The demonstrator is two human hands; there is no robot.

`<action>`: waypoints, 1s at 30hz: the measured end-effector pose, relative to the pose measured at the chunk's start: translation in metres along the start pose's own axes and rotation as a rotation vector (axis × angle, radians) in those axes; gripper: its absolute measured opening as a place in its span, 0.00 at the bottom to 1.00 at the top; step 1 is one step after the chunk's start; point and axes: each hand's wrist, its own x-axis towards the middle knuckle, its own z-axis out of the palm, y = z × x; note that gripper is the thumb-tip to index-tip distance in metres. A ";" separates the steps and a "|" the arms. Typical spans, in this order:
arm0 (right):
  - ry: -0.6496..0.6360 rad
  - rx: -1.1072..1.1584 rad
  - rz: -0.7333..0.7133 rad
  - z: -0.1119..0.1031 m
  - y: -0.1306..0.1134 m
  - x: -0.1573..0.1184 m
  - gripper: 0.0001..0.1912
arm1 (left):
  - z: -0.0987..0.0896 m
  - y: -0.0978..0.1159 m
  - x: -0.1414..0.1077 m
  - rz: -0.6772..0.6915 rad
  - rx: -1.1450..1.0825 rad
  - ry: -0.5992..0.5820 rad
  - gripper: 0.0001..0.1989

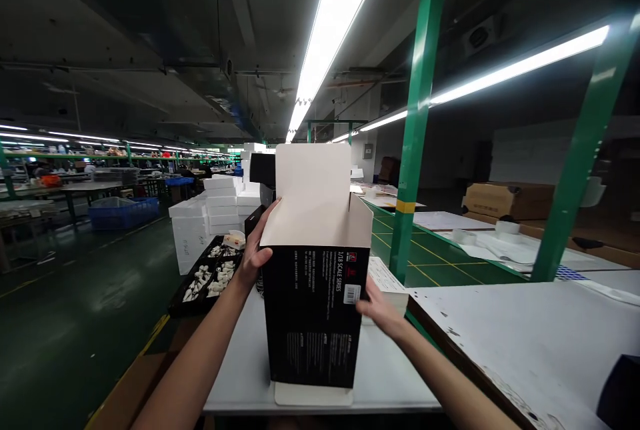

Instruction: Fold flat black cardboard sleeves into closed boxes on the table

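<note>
A black printed carton [313, 317] stands upright on the white tabletop [233, 377] in front of me. Its white inner flaps are raised at the top, and another white flap sticks out at the bottom edge toward me. My left hand [254, 253] grips the upper left edge, thumb on the near face and fingers behind the side. Against the lower right side rests my right hand [380, 310], its thumb beside the white barcode label [352, 294]; its other fingers are partly hidden behind the carton. What lies inside the carton cannot be seen.
Left of the carton is a black tray [193, 303] of small white parts. White foam boxes [223, 197] are stacked behind it. A pile of printed sheets [387, 283] sits right of the carton. A green post [413, 130] rises between this table and the right-hand bench [530, 323].
</note>
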 end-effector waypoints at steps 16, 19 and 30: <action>0.090 0.027 -0.286 -0.027 -0.068 0.069 0.37 | 0.009 0.007 0.031 -0.032 0.197 0.202 0.17; 0.151 -0.040 -0.268 -0.026 -0.069 0.071 0.35 | 0.014 0.008 0.040 -0.170 -0.061 0.247 0.41; 0.381 -0.065 -0.255 -0.008 -0.074 0.064 0.31 | 0.016 0.012 0.043 0.024 -0.072 0.289 0.19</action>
